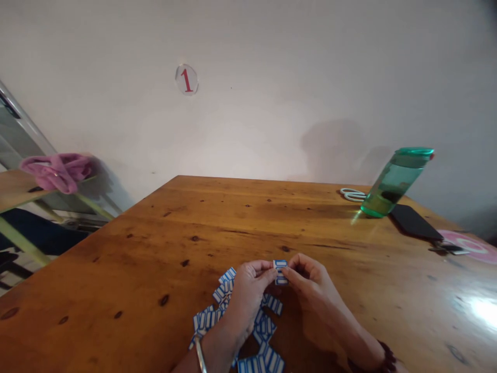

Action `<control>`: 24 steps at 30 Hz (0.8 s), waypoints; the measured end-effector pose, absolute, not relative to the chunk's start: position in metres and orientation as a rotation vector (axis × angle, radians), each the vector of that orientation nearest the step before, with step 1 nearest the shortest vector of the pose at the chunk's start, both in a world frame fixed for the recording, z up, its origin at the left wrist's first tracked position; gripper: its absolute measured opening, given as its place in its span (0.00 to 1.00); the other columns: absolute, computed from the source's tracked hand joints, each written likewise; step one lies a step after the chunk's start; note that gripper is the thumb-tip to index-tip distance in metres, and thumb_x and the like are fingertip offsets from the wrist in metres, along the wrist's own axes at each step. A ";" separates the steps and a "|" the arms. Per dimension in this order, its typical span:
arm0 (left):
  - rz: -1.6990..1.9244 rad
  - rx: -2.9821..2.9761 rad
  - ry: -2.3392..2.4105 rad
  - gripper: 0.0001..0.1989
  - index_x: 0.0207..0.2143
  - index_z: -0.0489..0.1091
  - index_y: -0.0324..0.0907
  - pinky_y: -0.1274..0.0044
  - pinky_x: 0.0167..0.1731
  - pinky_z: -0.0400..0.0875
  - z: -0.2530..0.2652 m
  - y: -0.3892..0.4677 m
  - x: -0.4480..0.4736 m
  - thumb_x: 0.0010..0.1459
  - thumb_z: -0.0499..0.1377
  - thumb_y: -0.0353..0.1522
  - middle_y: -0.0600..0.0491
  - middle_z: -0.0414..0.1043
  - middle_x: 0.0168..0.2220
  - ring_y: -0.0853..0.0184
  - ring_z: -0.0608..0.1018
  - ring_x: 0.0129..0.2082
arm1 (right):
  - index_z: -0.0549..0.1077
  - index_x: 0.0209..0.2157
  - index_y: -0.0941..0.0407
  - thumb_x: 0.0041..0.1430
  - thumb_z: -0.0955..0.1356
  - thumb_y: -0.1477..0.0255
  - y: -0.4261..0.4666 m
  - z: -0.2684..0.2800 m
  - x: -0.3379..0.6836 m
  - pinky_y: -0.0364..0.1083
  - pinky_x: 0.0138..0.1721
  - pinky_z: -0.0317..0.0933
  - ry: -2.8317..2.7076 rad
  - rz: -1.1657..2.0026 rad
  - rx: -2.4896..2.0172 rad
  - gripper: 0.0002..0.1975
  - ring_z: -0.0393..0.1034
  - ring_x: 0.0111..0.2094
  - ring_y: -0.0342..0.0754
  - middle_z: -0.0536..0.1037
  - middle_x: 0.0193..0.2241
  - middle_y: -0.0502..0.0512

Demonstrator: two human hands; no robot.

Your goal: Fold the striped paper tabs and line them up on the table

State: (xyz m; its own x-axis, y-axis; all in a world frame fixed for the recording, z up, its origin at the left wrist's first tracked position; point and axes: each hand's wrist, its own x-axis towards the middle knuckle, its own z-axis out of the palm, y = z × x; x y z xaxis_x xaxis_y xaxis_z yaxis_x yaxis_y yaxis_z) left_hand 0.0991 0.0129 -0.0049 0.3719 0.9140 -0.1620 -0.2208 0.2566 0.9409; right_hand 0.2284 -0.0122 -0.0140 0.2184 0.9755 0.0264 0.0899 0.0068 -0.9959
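Note:
A small white label sheet with blue-framed boxes [280, 264] is held up between both hands, just above the table. My left hand [250, 285] pinches its left edge between thumb and fingertips. At its right edge, my right hand [310, 280] pinches it the same way. Beneath and around my left hand and wrist lies a loose pile of similar blue-and-white label pieces [266, 327], partly hidden by that forearm. Several more pieces [205, 318] lie to the left of the wrist.
The wooden table [155, 259] reaches back to a white wall. On its right side stand a green bottle [396, 181], a white cable [352, 195], a black phone-like slab [415, 223] and a pink round mat [476, 247]. A pink cloth [58, 171] lies on another table at left.

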 end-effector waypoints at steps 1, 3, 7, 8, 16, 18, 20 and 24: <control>0.916 1.008 0.851 0.08 0.25 0.75 0.36 0.77 0.26 0.67 -0.004 0.013 0.099 0.42 0.63 0.33 0.51 0.73 0.22 0.69 0.73 0.22 | 0.64 0.19 0.57 0.44 0.69 0.63 -0.012 -0.013 0.228 0.41 0.21 0.53 -1.116 0.984 -1.365 0.14 0.57 0.21 0.41 0.64 0.18 0.46; 0.919 1.005 0.846 0.09 0.24 0.74 0.36 0.77 0.26 0.67 -0.004 0.013 0.099 0.41 0.64 0.34 0.51 0.73 0.22 0.69 0.73 0.22 | 0.64 0.19 0.57 0.43 0.69 0.63 -0.013 -0.010 0.228 0.41 0.21 0.53 -1.127 0.961 -1.375 0.13 0.56 0.20 0.40 0.64 0.17 0.46; 0.927 0.991 0.855 0.09 0.23 0.73 0.37 0.76 0.27 0.67 -0.003 0.012 0.099 0.41 0.64 0.34 0.52 0.72 0.22 0.68 0.73 0.22 | 0.64 0.19 0.57 0.43 0.69 0.63 -0.014 -0.007 0.226 0.41 0.22 0.54 -1.138 0.951 -1.352 0.13 0.57 0.21 0.41 0.65 0.17 0.46; 0.930 0.988 0.853 0.08 0.23 0.73 0.37 0.76 0.28 0.67 -0.003 0.013 0.099 0.41 0.64 0.34 0.52 0.72 0.22 0.68 0.73 0.23 | 0.64 0.19 0.57 0.43 0.69 0.63 -0.014 -0.007 0.226 0.40 0.22 0.54 -1.140 0.962 -1.351 0.13 0.57 0.21 0.41 0.65 0.18 0.46; 0.965 0.968 0.850 0.08 0.23 0.70 0.38 0.77 0.25 0.67 -0.007 0.015 0.099 0.39 0.65 0.33 0.53 0.71 0.22 0.69 0.72 0.23 | 0.64 0.18 0.57 0.45 0.68 0.64 -0.016 -0.004 0.225 0.40 0.21 0.52 -1.176 0.965 -1.350 0.13 0.55 0.21 0.40 0.64 0.17 0.46; 0.956 0.998 0.839 0.08 0.23 0.72 0.38 0.78 0.27 0.67 -0.007 0.015 0.098 0.40 0.65 0.33 0.52 0.72 0.23 0.68 0.72 0.24 | 0.64 0.19 0.57 0.46 0.68 0.64 -0.016 -0.006 0.225 0.40 0.21 0.52 -1.181 0.969 -1.346 0.13 0.55 0.21 0.40 0.64 0.18 0.46; 0.937 1.033 0.829 0.08 0.22 0.73 0.37 0.78 0.28 0.66 -0.006 0.014 0.098 0.40 0.65 0.33 0.52 0.73 0.23 0.68 0.73 0.24 | 0.64 0.19 0.57 0.47 0.68 0.64 -0.016 -0.010 0.225 0.40 0.22 0.53 -1.164 0.972 -1.336 0.13 0.56 0.22 0.41 0.64 0.18 0.46; 0.919 1.074 0.826 0.07 0.23 0.75 0.37 0.78 0.27 0.66 -0.002 0.014 0.098 0.41 0.64 0.33 0.51 0.74 0.21 0.68 0.73 0.23 | 0.63 0.20 0.56 0.47 0.68 0.63 -0.016 -0.017 0.223 0.40 0.21 0.52 -1.128 0.942 -1.343 0.13 0.56 0.21 0.40 0.64 0.18 0.46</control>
